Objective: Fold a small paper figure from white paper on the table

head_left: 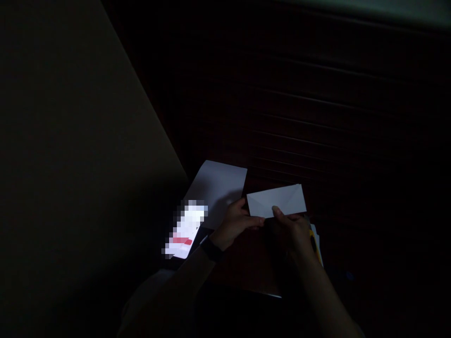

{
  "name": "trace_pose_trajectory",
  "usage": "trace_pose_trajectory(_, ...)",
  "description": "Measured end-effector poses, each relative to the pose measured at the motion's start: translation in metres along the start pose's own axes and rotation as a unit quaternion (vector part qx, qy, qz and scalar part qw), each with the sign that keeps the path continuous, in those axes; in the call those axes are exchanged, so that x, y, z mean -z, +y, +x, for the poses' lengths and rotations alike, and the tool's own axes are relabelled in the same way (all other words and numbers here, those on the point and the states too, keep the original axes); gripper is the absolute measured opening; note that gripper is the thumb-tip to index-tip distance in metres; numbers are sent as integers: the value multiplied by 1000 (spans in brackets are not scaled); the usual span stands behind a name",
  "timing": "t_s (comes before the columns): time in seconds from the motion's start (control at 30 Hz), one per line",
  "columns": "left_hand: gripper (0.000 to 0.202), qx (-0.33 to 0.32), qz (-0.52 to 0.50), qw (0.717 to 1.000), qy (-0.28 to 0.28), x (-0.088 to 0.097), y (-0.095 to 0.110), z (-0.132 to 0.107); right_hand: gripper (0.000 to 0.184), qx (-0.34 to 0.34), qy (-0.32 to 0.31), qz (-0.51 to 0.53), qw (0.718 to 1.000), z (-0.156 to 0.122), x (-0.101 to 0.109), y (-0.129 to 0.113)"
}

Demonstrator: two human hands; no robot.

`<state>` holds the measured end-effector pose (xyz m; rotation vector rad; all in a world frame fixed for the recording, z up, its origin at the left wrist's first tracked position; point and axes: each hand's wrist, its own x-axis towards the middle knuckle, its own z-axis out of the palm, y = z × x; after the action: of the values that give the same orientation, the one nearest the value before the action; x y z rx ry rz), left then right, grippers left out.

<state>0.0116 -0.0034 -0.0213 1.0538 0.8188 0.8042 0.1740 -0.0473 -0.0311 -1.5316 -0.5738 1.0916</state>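
Between my hands is a folded sheet of white paper (282, 199), with diagonal creases running in from its corners. My left hand (234, 223) pinches its lower left corner, thumb along the bottom edge; a dark band circles that wrist. My right hand (296, 230) grips the lower edge near the middle, thumb on the front face and the other fingers mostly hidden behind. To the left lies a flat white sheet (218, 183), partly shadowed and overlapped by my left hand. Beside it a phone (186, 230) glows brightly, its screen blurred out.
A dark reddish tabletop (246, 267) lies beneath my hands. Right of my right wrist is a yellow-and-black object (314, 244) beside something pale, mostly covered. A pale wall (88, 141) rises on the left, and dark ridged panelling (299, 108) stands behind. The room is very dim.
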Motion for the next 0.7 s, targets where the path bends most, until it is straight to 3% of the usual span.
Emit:
trace_pose_trajectory(0.17,63,9,6,1000,8,7,4,-1,31,29,2,45,999,7,6,0)
trace_pose_trajectory(0.33,55,12,17,1000,20,13,6,-1,29,34,57,52,996,11,10,-2)
trace_pose_trajectory(0.43,44,-3,-11,998,57,17,9,0,30,30,66,50,996,12,12,-6)
trace_pose_trajectory(0.53,34,-26,-40,996,74,17,13,1,30,10,-6,7,1000,9,12,-8)
trace_pose_trajectory(0.63,33,-12,2,999,35,15,13,2,27,-22,-151,-62,986,5,11,-10)
trace_pose_trajectory(0.7,33,18,39,999,15,14,11,3,25,-17,-199,-90,976,3,11,-11)
